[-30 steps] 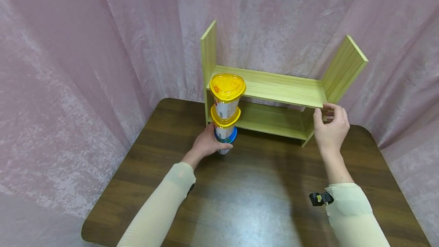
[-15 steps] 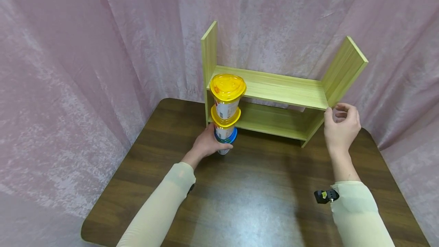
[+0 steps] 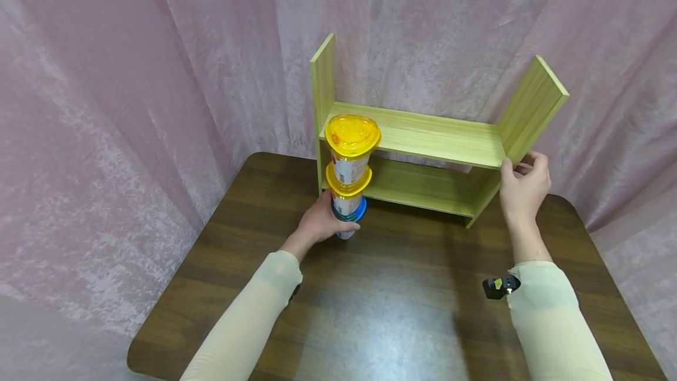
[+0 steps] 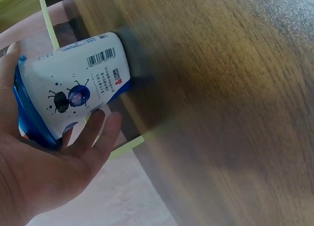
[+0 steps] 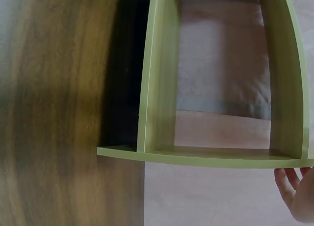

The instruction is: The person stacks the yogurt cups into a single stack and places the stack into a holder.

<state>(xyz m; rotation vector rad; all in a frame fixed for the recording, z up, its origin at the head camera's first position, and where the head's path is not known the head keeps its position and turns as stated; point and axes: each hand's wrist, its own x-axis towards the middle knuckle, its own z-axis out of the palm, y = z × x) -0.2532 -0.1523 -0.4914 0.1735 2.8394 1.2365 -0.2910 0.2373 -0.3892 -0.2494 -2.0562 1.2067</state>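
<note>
My left hand [image 3: 319,217] grips the bottom of a stack of three lidded cups in front of the shelf's left end. The lowest, a white yogurt cup [image 4: 73,84] with a blueberry picture and barcode, has a blue lid [image 3: 355,209]. Above it stand a middle cup [image 3: 346,204] and a top cup [image 3: 349,169], both under yellow lids. Whether the stack touches the table cannot be told. At the right, my right hand [image 3: 525,191] rests its fingertips against the outer face of the wooden shelf's right side panel [image 5: 211,161]; some fingers are partly hidden.
The pale wooden shelf [image 3: 423,134] has two boards between upright side panels. It stands at the back of a dark brown wooden table [image 3: 391,298] with rounded corners. Pink curtains [image 3: 211,46] hang behind and at both sides.
My right hand has moved rightward from in front of the shelf's right end, then slightly forward against the outside of its side panel. My left hand and the cup stack have stayed nearly still.
</note>
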